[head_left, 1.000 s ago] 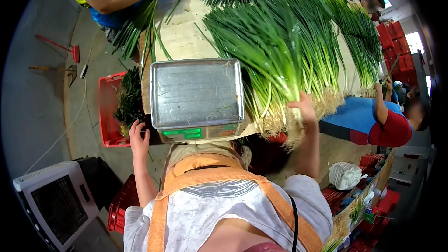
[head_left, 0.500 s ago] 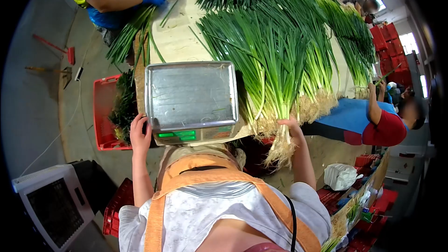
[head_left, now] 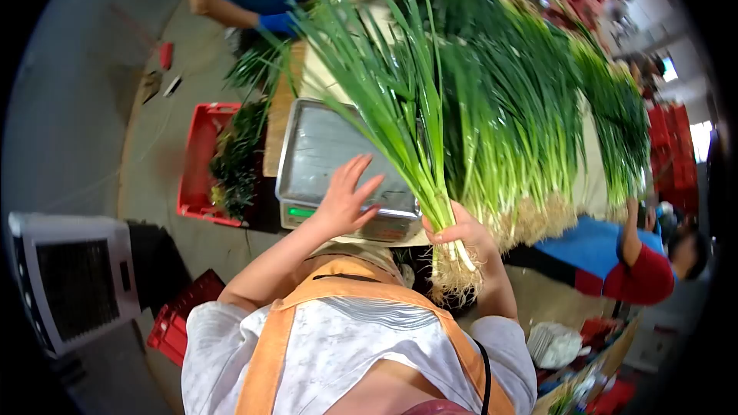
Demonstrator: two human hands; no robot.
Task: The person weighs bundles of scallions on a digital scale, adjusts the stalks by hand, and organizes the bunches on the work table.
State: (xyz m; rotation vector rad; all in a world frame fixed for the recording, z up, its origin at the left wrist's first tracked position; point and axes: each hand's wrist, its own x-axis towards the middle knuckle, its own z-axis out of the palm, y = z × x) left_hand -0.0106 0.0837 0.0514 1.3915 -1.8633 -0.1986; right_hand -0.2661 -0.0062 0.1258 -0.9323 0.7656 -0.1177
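My right hand (head_left: 466, 229) is wrapped round a bunch of green onions (head_left: 419, 169) just above its pale roots. The bunch is lifted, its long leaves fanning up and left over the corner of the metal weighing scale (head_left: 323, 142). Over the scale's front edge, my left hand (head_left: 350, 198) has its fingers spread and holds nothing. Green light shows on the scale's display (head_left: 301, 212). To the right of the bunch lies a large pile of green onions (head_left: 515, 123), roots toward me.
A red crate (head_left: 201, 161) with dark greens stands left of the table (head_left: 280, 107). A person's blue-gloved hand (head_left: 278, 23) is at the far left. On the right, a person in a red shirt (head_left: 634, 273) stands beside the table. A white appliance (head_left: 77, 280) is at lower left.
My right hand has lifted the green onions off the pile and brought them left toward the scale. My left hand has left the scale's side and come over its front. The view has shifted.
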